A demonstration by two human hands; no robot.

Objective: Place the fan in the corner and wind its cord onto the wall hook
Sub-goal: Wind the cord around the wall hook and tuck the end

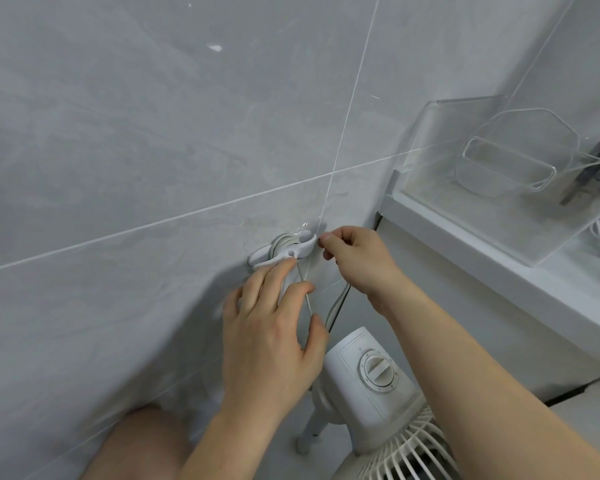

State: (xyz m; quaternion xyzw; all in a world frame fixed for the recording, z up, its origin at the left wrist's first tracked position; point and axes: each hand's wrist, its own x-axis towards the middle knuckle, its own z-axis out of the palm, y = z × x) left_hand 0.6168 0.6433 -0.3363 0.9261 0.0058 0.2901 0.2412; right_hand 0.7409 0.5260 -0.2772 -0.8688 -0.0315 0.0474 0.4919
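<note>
Hook: white plastic wall hook [284, 250] on grey tiled wall [118, 150], thin white cord [334, 311] coiled round it.
Left hand [271, 341]: fingers straight, index tip touching the hook.
Right hand [357, 259]: pinches the cord just beside the hook.
Fan: white plastic fan [361, 386] below the hook, near the wall's corner.

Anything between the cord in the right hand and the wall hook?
Nothing visible. The right hand pinches the cord just beside the right end of the wall hook, which already carries several turns. The left hand touches the hook's lower edge with its fingertips, beside the winding path rather than across it.
</note>
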